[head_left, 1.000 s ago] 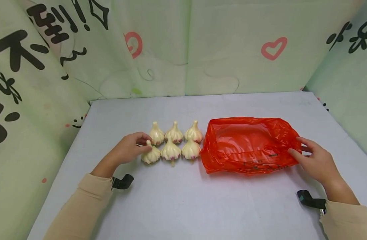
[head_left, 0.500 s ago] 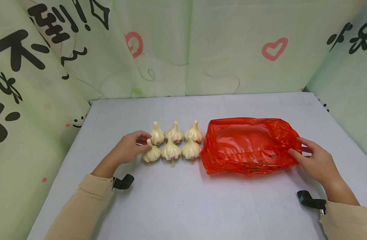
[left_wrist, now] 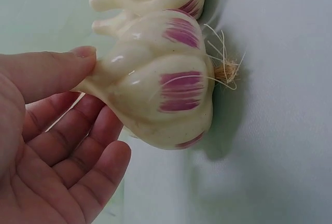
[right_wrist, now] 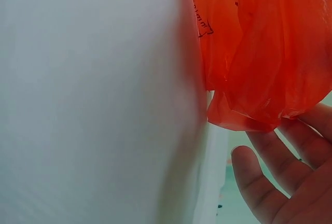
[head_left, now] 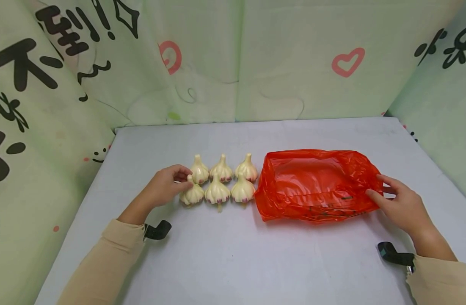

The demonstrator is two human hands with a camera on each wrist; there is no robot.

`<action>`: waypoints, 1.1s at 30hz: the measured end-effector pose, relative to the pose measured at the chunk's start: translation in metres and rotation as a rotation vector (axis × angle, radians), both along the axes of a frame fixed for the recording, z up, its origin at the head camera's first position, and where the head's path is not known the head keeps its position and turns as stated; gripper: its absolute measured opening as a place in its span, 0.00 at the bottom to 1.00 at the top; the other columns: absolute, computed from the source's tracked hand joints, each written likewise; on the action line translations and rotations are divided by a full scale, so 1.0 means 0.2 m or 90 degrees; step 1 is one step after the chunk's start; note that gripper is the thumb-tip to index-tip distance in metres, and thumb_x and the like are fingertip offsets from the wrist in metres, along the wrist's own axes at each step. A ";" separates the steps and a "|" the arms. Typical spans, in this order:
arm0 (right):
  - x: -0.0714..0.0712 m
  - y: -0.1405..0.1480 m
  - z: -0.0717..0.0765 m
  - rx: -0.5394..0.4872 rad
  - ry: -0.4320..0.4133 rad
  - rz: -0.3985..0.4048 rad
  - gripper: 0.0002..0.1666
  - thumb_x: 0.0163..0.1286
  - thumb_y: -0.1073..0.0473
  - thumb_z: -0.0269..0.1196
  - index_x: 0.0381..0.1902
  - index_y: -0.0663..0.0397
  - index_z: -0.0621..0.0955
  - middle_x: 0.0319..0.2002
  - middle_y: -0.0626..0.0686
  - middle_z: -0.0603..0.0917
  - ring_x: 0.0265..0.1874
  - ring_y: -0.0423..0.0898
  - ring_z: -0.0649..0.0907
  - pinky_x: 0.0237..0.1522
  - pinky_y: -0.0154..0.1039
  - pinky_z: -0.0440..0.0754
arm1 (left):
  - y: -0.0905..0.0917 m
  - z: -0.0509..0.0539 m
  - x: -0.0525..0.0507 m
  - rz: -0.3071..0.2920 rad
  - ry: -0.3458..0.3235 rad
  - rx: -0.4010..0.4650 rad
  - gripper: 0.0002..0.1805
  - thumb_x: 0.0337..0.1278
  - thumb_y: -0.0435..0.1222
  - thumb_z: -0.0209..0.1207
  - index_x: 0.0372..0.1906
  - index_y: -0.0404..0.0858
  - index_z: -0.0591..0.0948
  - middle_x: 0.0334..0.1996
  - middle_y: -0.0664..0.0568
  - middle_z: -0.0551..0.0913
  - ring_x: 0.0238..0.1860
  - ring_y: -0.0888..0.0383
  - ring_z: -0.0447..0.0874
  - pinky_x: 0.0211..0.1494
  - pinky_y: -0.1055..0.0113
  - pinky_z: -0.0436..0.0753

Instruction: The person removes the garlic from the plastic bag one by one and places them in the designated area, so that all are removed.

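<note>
Pale garlic bulbs with purple patches stand in two rows on the white table [head_left: 233, 254]. My left hand [head_left: 166, 186] pinches the stem of the nearest left garlic bulb [head_left: 192, 193] between thumb and fingers. In the left wrist view that bulb [left_wrist: 161, 84] shows its root tuft, and the other fingers are loosely bent beside it. A crinkled red plastic bag [head_left: 316, 182] lies right of the bulbs. At its right end my right hand [head_left: 404, 205] holds the bag's edge between thumb and fingers. Some fingertips are hidden by the bag [right_wrist: 259, 68] in the right wrist view.
Next to the pinched bulb stand the front middle bulb [head_left: 216, 192] and front right bulb [head_left: 243, 190], with a back row behind them. A pale green printed curtain [head_left: 293, 63] surrounds the table. Each wrist wears a black camera mount [head_left: 158, 231].
My left hand has shifted slightly upward, and the pinched bulb's stem has risen a little with it. The right hand and the red bag look unchanged.
</note>
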State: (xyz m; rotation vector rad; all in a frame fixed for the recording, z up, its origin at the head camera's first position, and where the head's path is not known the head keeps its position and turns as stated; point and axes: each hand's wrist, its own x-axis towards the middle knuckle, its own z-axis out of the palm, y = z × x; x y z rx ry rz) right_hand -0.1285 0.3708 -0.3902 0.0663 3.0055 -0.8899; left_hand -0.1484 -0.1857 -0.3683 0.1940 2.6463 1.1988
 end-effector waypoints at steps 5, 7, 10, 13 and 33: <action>0.00 0.00 0.00 0.000 -0.001 0.000 0.40 0.76 0.49 0.57 0.72 0.74 0.61 0.61 0.80 0.66 0.54 0.77 0.68 0.39 0.64 0.83 | 0.00 0.00 0.00 0.005 -0.008 -0.003 0.18 0.67 0.36 0.62 0.57 0.31 0.77 0.48 0.43 0.82 0.53 0.46 0.79 0.53 0.54 0.78; 0.00 0.00 0.01 0.000 -0.001 0.000 0.40 0.76 0.49 0.57 0.72 0.74 0.61 0.62 0.80 0.65 0.54 0.77 0.68 0.39 0.64 0.83 | 0.00 0.00 0.00 0.005 -0.009 -0.003 0.18 0.68 0.36 0.62 0.57 0.31 0.77 0.48 0.43 0.82 0.54 0.46 0.79 0.54 0.54 0.78; 0.00 0.00 0.01 -0.001 -0.001 0.002 0.40 0.76 0.49 0.57 0.72 0.73 0.61 0.62 0.80 0.65 0.54 0.77 0.68 0.37 0.63 0.84 | 0.00 0.00 0.00 0.005 -0.008 -0.005 0.19 0.68 0.36 0.62 0.58 0.31 0.77 0.49 0.43 0.82 0.54 0.46 0.79 0.54 0.53 0.78; -0.01 0.00 0.02 -0.006 0.002 0.005 0.40 0.76 0.49 0.58 0.72 0.73 0.61 0.62 0.80 0.65 0.53 0.76 0.69 0.32 0.50 0.86 | 0.00 0.00 0.00 0.004 -0.004 -0.009 0.20 0.67 0.37 0.62 0.59 0.31 0.77 0.49 0.43 0.82 0.54 0.46 0.79 0.54 0.53 0.78; -0.01 0.00 0.06 0.000 0.031 0.004 0.40 0.76 0.50 0.57 0.74 0.69 0.60 0.73 0.72 0.58 0.61 0.79 0.64 0.46 0.73 0.74 | -0.01 0.04 0.03 0.034 0.002 -0.028 0.32 0.67 0.42 0.62 0.70 0.32 0.68 0.67 0.37 0.70 0.66 0.38 0.70 0.64 0.46 0.73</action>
